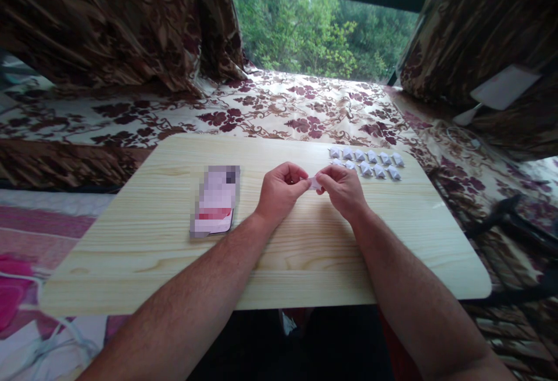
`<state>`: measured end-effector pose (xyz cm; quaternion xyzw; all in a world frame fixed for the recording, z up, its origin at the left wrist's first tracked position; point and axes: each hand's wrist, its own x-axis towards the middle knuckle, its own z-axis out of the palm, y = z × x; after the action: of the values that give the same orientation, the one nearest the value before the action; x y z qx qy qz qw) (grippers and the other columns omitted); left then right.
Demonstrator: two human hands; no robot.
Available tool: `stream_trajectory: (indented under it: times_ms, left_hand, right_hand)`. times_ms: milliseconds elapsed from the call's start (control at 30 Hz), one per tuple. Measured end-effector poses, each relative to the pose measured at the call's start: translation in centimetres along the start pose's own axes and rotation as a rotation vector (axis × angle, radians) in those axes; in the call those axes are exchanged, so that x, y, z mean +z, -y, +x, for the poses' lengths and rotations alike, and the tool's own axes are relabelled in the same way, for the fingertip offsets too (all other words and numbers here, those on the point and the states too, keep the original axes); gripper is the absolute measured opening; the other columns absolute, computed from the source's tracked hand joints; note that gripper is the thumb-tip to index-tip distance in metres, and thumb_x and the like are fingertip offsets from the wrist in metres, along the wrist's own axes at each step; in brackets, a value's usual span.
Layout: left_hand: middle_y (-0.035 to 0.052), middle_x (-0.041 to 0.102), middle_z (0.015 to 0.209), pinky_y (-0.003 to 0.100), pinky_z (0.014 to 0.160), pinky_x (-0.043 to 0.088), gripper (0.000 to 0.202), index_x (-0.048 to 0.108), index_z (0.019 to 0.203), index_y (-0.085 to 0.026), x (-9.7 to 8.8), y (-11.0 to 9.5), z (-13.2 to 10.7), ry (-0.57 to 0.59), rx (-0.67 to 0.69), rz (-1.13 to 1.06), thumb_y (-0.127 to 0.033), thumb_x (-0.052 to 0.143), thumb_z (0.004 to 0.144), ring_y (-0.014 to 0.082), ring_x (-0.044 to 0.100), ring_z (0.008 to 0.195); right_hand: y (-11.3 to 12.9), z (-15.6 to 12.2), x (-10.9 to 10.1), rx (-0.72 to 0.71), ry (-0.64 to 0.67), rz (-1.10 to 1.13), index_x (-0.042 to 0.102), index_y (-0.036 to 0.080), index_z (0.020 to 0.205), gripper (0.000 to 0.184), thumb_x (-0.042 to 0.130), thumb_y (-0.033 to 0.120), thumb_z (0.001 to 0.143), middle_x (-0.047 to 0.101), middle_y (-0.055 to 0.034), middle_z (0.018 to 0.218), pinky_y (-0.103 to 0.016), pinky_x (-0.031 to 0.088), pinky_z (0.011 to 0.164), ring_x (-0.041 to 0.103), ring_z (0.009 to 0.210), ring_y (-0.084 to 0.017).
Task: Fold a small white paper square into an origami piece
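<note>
Between both hands, just above the table, is a small piece of folded white paper (314, 183). My left hand (282, 188) pinches its left end with thumb and fingers. On the other end, my right hand (342, 188) is closed in a similar pinch. The fingers cover much of the paper, so its full shape is hidden. Beyond my right hand, several small folded white paper pieces (366, 168) with raised, pointed middles lie in two rows. Part of the nearer row is close behind my right hand.
The pale wood-grain table (131, 224) has rounded corners. A phone (217, 198), partly blurred out, lies left of my hands. Behind stands a ledge covered with floral cloth (305, 102), below a window between brown curtains (143, 21). White cables (65, 323) hang at lower left.
</note>
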<state>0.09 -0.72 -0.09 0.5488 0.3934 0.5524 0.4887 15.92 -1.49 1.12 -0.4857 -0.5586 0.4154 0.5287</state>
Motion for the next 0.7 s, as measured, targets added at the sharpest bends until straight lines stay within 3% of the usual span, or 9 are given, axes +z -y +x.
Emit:
stream_trajectory:
  times_ms: [267,700]
  left_hand:
    - [-0.0025,0.059,0.064,0.024,0.055,0.038,0.016,0.067,0.076,-0.018,0.0,-0.03,0.16,-0.029,-0.012,-0.022,-0.025,0.08,0.069,0.0097,0.049,0.058]
    - [-0.005,0.057,0.062,0.021,0.055,0.039,0.026,0.061,0.086,-0.018,0.15,-0.44,0.12,0.0,-0.013,-0.068,-0.02,0.08,0.068,0.0084,0.051,0.056]
  right_hand:
    - [-0.01,-0.15,-0.05,-0.018,0.058,0.041,0.068,0.017,0.073,0.009,0.071,0.025,0.075,0.065,0.0006,0.061,-0.025,0.044,0.054,0.056,0.054,-0.011]
    - [-0.23,-0.02,0.02,-0.009,0.034,0.038,0.068,0.016,0.072,0.014,0.072,0.029,0.077,0.064,0.001,0.059,-0.025,0.044,0.054,0.056,0.053,-0.011]
